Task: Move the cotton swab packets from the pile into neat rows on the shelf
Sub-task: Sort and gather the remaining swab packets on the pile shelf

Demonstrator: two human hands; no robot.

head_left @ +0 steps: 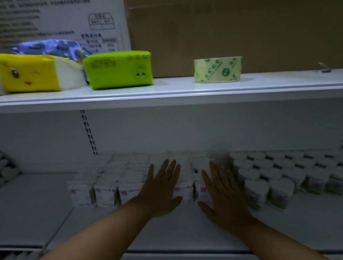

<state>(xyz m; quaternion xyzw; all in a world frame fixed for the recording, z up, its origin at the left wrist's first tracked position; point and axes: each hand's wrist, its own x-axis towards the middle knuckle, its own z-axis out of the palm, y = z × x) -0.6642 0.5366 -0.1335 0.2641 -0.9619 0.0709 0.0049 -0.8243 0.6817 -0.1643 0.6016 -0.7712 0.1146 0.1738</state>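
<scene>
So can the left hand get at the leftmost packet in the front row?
Probably yes. The left hand lies flat and open on the packets further right in that row, holding nothing, and nothing stands before the leftmost packet.

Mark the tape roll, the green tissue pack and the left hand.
tape roll (218, 69): head view, its outer side.
green tissue pack (119, 70): head view, its front face.
left hand (162, 191): head view, back of the hand.
</scene>
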